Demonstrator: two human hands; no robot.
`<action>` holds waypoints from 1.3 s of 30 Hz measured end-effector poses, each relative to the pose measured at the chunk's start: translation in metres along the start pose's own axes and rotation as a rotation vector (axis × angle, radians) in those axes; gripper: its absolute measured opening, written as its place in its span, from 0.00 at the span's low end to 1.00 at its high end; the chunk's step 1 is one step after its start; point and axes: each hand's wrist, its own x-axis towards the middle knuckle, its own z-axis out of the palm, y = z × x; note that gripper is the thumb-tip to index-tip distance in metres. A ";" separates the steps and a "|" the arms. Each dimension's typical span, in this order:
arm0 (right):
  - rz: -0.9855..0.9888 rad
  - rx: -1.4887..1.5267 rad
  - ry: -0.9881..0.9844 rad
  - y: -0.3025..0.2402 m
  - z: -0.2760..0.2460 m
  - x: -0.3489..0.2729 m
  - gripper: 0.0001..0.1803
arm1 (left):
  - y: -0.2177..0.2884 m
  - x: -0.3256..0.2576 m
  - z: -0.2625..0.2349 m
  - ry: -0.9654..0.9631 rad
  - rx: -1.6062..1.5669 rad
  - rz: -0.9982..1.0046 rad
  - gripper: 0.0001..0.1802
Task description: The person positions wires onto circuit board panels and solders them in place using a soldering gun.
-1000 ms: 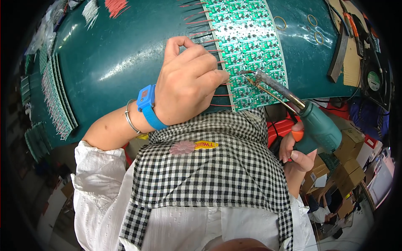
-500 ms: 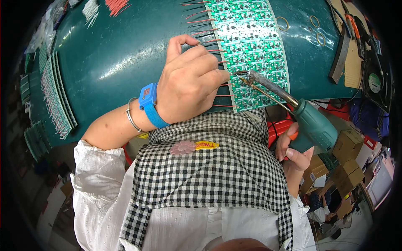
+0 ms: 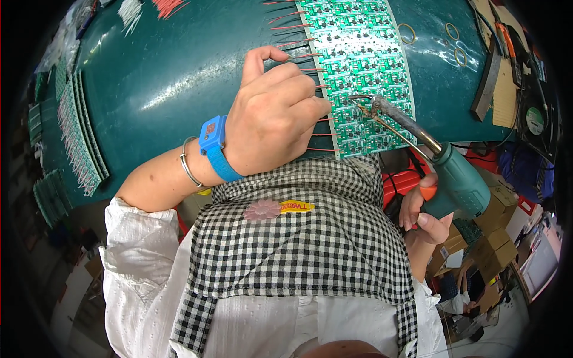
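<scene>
A green circuit board panel (image 3: 364, 53) lies on the table, with red and black wires (image 3: 291, 27) sticking out from its left edge. My left hand (image 3: 273, 113) rests at that edge, thumb and fingers pinched together; whatever they pinch is hidden. The index finger is bent up near the wires. My right hand (image 3: 431, 221) grips the handle of a green soldering gun (image 3: 461, 182) with an orange trigger. Its bent metal tip (image 3: 361, 97) is over the lower part of the panel, just right of my left fingertips; whether it touches I cannot tell.
Stacked wired boards (image 3: 80, 137) lie at the left of the green table (image 3: 179, 71). White wires (image 3: 130, 13) and red wires (image 3: 169, 7) lie at the far edge. Rubber bands (image 3: 407, 33), a dark metal bar (image 3: 486, 83) and a solder spool (image 3: 533, 119) are on the right.
The soldering gun has shifted right with my right hand, and its tip has drawn away from my left fingertips. My left hand has moved only slightly and stays pinched.
</scene>
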 end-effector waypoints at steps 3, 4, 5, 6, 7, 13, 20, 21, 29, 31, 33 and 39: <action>0.007 -0.029 0.004 -0.001 0.000 -0.001 0.30 | 0.000 0.000 0.001 -0.003 0.003 0.002 0.13; 0.024 -0.034 0.014 0.000 0.000 -0.002 0.29 | 0.000 0.001 0.001 -0.001 0.005 0.003 0.13; 0.042 -0.039 0.023 0.001 0.000 -0.003 0.29 | 0.000 0.001 0.001 -0.001 0.004 0.003 0.13; 0.042 -0.038 0.022 0.002 0.000 -0.005 0.29 | 0.000 0.001 0.000 -0.007 0.006 0.002 0.13; 0.054 -0.070 0.054 0.004 0.000 -0.006 0.27 | 0.000 0.001 0.000 -0.014 0.008 0.000 0.13; 0.046 -0.068 0.012 0.004 -0.005 -0.004 0.26 | 0.001 0.000 0.000 -0.009 0.017 -0.001 0.13; 0.041 -0.033 -0.013 0.000 -0.003 -0.001 0.28 | 0.002 0.001 0.000 -0.003 0.013 -0.011 0.12; 0.041 -0.033 -0.014 0.000 -0.003 -0.002 0.28 | 0.002 0.001 -0.001 -0.007 0.017 -0.013 0.12; 0.054 -0.055 -0.012 0.001 -0.006 -0.002 0.28 | 0.002 0.002 -0.001 -0.015 0.018 -0.008 0.12; 0.033 -0.035 -0.025 0.001 -0.007 0.000 0.28 | 0.002 0.001 -0.001 -0.019 0.020 -0.011 0.13; 0.012 -0.017 -0.035 -0.001 -0.004 0.001 0.28 | 0.003 0.001 -0.001 -0.015 0.023 -0.011 0.13; 0.068 -0.084 0.032 -0.002 0.000 0.000 0.28 | 0.002 0.002 0.000 -0.009 0.022 -0.007 0.12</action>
